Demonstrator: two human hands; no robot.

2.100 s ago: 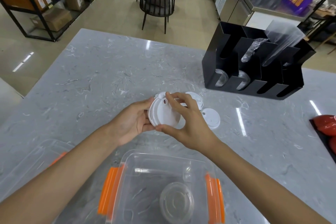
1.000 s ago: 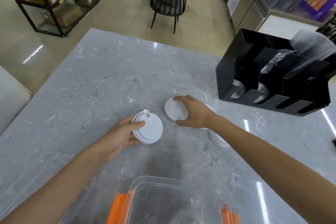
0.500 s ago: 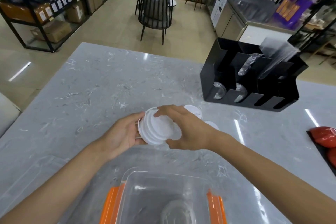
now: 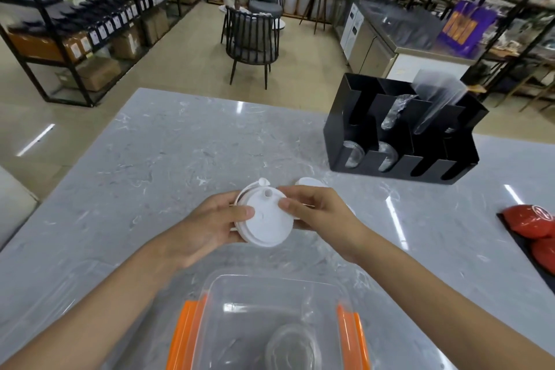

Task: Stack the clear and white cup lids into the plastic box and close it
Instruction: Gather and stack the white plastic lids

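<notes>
Both hands hold a small stack of white cup lids above the marble table, just beyond the plastic box. My left hand grips the stack's left rim, thumb on top. My right hand pinches its right rim. Another white lid lies on the table behind my right hand, partly hidden. The clear plastic box with orange latches stands open at the near edge, with clear lids stacked inside on its floor.
A black compartment organiser with clear lids and wrapped sleeves stands at the far right. Red objects on a dark tray sit at the right edge. The box's clear cover lies at the near left.
My right hand picked a white lid off the table and brought it onto the one in my left hand. Both hands now hold the joined stack, turned face-up.
</notes>
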